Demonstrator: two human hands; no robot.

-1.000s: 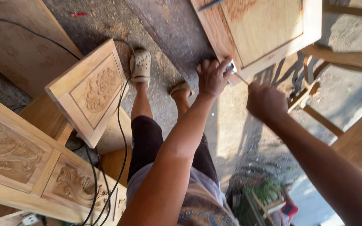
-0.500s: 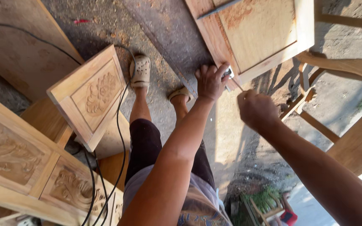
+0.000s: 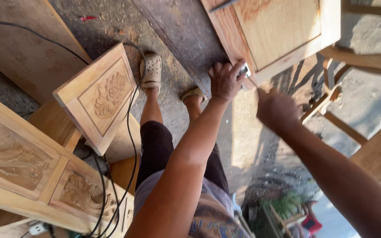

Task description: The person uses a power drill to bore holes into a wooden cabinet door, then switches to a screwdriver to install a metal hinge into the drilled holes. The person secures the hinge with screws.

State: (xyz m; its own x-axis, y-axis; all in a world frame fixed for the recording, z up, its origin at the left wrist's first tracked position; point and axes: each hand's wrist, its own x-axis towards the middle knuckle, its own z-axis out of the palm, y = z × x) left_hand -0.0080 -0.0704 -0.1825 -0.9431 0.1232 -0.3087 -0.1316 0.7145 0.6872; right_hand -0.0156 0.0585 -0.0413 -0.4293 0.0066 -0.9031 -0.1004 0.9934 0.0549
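At the near corner of the wooden panel door (image 3: 283, 33), your left hand (image 3: 224, 81) lay with its fingers spread and curled over the frame edge, pressing a small dark-and-silver object (image 3: 244, 70) against the wood; what that object was could not be told, since most of it sat under your fingertips. Your right hand (image 3: 276, 108) hung just to the right of it and a little nearer to you, closed into a loose fist; it was blurred, and whether it held anything could not be told. The door itself stretched away to the far right, its plain recessed panel facing up and its pale frame catching the sun.

Below your arms your two feet in light sandals (image 3: 151, 70) stood on the dusty concrete floor (image 3: 111, 26), the left foot further out than the right. To the left of your legs a small carved panel (image 3: 100, 97) with a floral relief leaned at a tilt, and a black cable (image 3: 131, 128) ran past its right edge and down toward you. Nearest on the left lay a long carved door leaf (image 3: 27, 167) with scrollwork. On the right, bare wooden frame pieces (image 3: 331, 110) stood over the sunlit ground.
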